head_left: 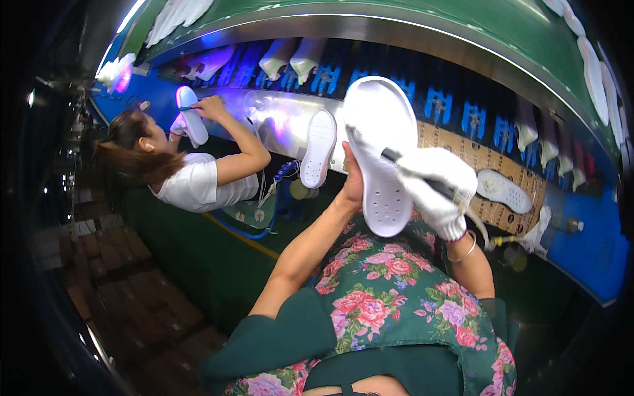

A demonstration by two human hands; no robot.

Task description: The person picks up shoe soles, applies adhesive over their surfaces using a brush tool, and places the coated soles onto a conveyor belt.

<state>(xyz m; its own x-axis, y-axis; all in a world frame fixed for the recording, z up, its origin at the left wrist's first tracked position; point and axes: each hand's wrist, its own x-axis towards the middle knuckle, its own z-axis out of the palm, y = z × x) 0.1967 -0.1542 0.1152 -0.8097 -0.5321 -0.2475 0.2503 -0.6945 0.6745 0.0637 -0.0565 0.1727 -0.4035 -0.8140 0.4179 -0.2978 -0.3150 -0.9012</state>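
Note:
My bare left hand (353,175) is closed on the left edge of a white shoe sole (380,171), held up in front of me. Its broad end points away, and the narrower end, dotted with small holes, points toward me. A white knitted glove covers my right hand (437,188), which is closed around a brush (389,155) with a dark ferrule. The brush's blurred tip meets the inside of the sole near its left edge. From below the gloved hand runs a pale thin hose (479,228); most of the brush handle is hidden by the fingers.
Another sole (318,148) lies on the metal bench left of mine, and one more (503,191) on brown cardboard (456,148) at right. Blue racks (436,105) line the back beneath a green shelf (462,20). At left, a co-worker (198,175) brushes a sole.

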